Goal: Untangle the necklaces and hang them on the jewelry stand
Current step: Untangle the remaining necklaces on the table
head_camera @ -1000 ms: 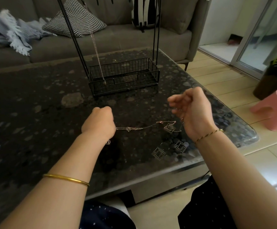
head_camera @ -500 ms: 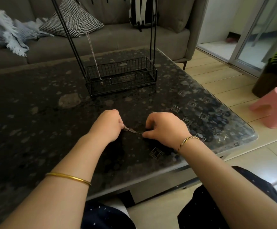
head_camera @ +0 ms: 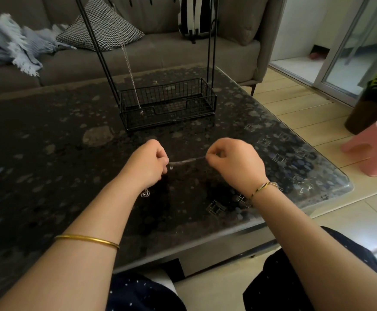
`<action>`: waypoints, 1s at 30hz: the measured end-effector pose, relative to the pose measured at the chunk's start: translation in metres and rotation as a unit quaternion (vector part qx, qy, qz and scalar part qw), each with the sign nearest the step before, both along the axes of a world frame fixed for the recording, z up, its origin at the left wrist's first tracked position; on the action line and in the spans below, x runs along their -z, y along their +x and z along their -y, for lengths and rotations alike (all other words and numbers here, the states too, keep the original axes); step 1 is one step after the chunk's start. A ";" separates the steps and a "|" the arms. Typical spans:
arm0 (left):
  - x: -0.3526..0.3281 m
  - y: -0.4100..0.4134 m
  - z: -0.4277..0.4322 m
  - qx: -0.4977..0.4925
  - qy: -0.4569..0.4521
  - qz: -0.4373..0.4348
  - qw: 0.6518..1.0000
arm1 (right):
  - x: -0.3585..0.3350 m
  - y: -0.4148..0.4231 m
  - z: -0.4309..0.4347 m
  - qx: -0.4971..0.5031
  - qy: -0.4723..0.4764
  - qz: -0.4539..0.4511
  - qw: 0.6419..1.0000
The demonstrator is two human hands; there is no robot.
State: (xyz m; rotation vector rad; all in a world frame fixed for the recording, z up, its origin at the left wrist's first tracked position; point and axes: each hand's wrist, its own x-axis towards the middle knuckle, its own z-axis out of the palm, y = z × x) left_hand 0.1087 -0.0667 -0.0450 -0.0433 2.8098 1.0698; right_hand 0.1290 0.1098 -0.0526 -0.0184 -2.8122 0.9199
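Observation:
A thin silver necklace chain (head_camera: 186, 161) is stretched level between my two hands, just above the dark table. My left hand (head_camera: 148, 162) pinches its left end, and a small knotted pendant (head_camera: 145, 193) dangles below that wrist. My right hand (head_camera: 234, 163) pinches the right end between thumb and forefinger. Behind them stands the black wire jewelry stand (head_camera: 168, 106) with a basket base and tall rods. One chain (head_camera: 129, 66) hangs from it, its tip down at the basket's left end. The top of the stand is out of view.
The dark speckled glass-topped table (head_camera: 48, 153) ends at a rounded corner on the right. A grey sofa (head_camera: 149, 50) with a checked cushion (head_camera: 103, 30) and a blue throw (head_camera: 10, 43) sits behind. A pink stool (head_camera: 374, 147) stands on the floor at right.
My right hand swung in beside the left, then both hands drew apart again, pulling a short length of chain taut between them. The hands also rose a little toward the stand.

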 end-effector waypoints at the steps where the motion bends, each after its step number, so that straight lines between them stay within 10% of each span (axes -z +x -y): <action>1: 0.000 0.000 0.001 0.002 -0.003 0.000 1.000 | -0.002 0.000 -0.002 0.012 -0.013 -0.014 1.000; 30: -0.009 0.003 -0.016 -0.063 -0.292 0.077 0.951 | -0.008 -0.002 -0.030 0.066 -0.219 0.003 0.974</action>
